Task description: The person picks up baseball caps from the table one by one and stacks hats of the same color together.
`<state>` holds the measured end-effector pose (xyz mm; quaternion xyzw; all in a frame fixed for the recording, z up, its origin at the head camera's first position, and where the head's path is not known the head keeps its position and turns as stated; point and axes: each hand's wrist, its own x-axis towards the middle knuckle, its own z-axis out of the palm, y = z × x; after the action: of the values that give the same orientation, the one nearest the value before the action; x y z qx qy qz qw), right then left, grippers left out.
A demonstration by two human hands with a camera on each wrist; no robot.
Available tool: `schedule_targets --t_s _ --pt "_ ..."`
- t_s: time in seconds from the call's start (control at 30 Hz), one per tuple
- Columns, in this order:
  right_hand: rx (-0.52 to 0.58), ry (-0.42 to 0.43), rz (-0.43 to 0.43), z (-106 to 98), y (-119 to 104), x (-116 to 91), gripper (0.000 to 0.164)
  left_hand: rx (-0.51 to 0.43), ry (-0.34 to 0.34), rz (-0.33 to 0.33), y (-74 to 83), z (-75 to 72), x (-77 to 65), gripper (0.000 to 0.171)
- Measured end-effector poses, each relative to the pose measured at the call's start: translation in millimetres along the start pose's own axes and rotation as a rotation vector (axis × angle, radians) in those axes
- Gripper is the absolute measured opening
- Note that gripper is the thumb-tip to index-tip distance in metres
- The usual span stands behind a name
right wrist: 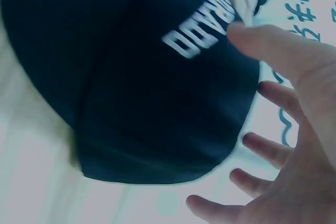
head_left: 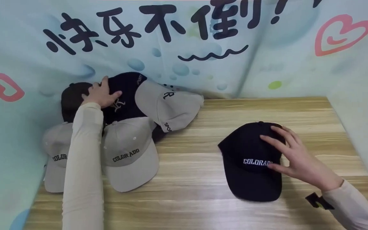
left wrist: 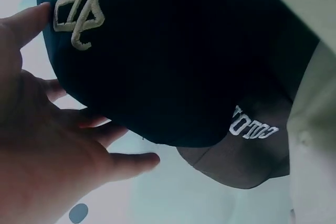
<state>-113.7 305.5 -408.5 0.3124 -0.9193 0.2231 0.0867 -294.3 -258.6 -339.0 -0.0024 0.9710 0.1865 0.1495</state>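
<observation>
My left hand [head_left: 99, 94] is at the back left with its fingers spread over the crown of a navy cap [head_left: 125, 105]. In the left wrist view the fingers [left wrist: 131, 165] lie loosely along that cap's edge, near its embroidered emblem. A dark brown cap [head_left: 75, 99] sits just left of this hand. On the right, my right hand [head_left: 294, 156] is spread at the side of a navy COLORADO cap [head_left: 254, 147]. Its thumb touches near the white lettering, and the other fingers reach around the crown without visibly curling in.
A light grey COLORADO cap [head_left: 128, 153] lies in front of the navy one, with another grey cap [head_left: 54, 159] partly hidden by my left sleeve. A grey cap with an R emblem [head_left: 171, 105] leans at the back. Printed cloth [head_left: 276, 54] walls the wooden tabletop [head_left: 187, 191].
</observation>
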Motion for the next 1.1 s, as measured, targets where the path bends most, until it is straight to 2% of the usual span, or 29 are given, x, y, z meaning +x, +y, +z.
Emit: schedule_targets --t_s 0.2,0.4,0.5,0.67,0.83,1.1 --pt "0.01 -0.045 0.068 17 -1 2 0.098 -0.023 -0.013 -0.018 -6.7 -8.3 -6.9 0.097" --pt "-0.015 -0.025 0.072 23 4 10 0.093 -0.017 0.018 0.001 -8.6 -17.4 -15.5 0.103" --pt "-0.004 -0.019 0.074 24 6 15 0.091 -0.048 0.017 0.021 -9.1 -21.5 -19.6 0.102" --pt "0.029 -0.01 0.069 26 8 23 0.091 -0.189 0.037 0.046 -7.7 -26.7 -25.4 0.097" --pt "0.049 -0.005 0.063 27 9 26 0.09 -0.319 0.057 0.073 0.3 -32.0 -29.3 0.09" --pt "0.044 -0.003 0.06 28 11 29 0.089 -0.333 0.087 0.109 10.0 -37.9 -33.6 0.075"
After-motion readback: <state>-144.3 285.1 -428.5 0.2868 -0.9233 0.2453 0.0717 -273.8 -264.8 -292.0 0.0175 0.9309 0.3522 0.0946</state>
